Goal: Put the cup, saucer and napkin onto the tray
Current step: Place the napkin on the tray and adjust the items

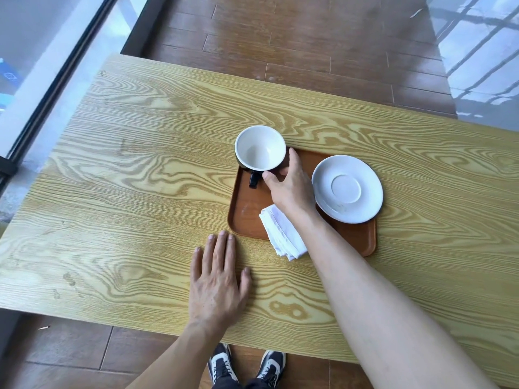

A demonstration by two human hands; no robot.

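A brown tray [247,209] lies on the wooden table [140,164]. At the tray's far left corner is a cup [259,148], black outside and white inside, tipped toward me with its handle pointing at me. My right hand [292,186] grips the cup's right side with thumb and fingers. On the right of the tray rests a white saucer [347,188], its edge reaching over the tray's rim. A folded white napkin [282,234] lies across the tray's near edge, partly under my right forearm. My left hand [219,282] lies flat on the table, fingers apart, holding nothing.
The table's near edge runs just above my shoes [247,366]. A dark window frame [56,80] runs along the left side. Wooden plank floor [309,37] lies beyond the table's far edge.
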